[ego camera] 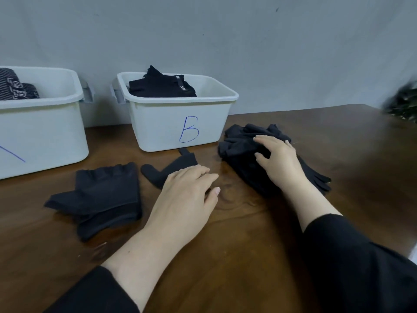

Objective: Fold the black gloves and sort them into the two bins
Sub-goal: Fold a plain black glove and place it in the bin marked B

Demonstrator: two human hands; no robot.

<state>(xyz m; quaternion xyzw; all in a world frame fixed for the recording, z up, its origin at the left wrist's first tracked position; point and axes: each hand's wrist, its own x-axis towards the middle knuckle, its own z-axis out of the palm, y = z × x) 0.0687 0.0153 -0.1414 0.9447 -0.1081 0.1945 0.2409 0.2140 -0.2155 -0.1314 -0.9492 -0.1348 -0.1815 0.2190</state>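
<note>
Two white bins stand at the back of the wooden table. The left bin (45, 136) holds patterned black gloves (15, 86). The bin marked B (158, 125) holds folded plain black gloves (162, 88). A pile of black gloves (243, 150) lies right of bin B; my right hand (278, 157) rests on top of it with fingers spread. My left hand (187, 195) lies flat over part of a single black glove (171, 168) in front of bin B. A folded pair of fingerless black gloves (101, 197) lies to the left.
A grey wall runs behind the bins. A dark blurred object (404, 105) sits at the table's far right edge. Bare wood (248, 256) stretches between my forearms and toward the near edge.
</note>
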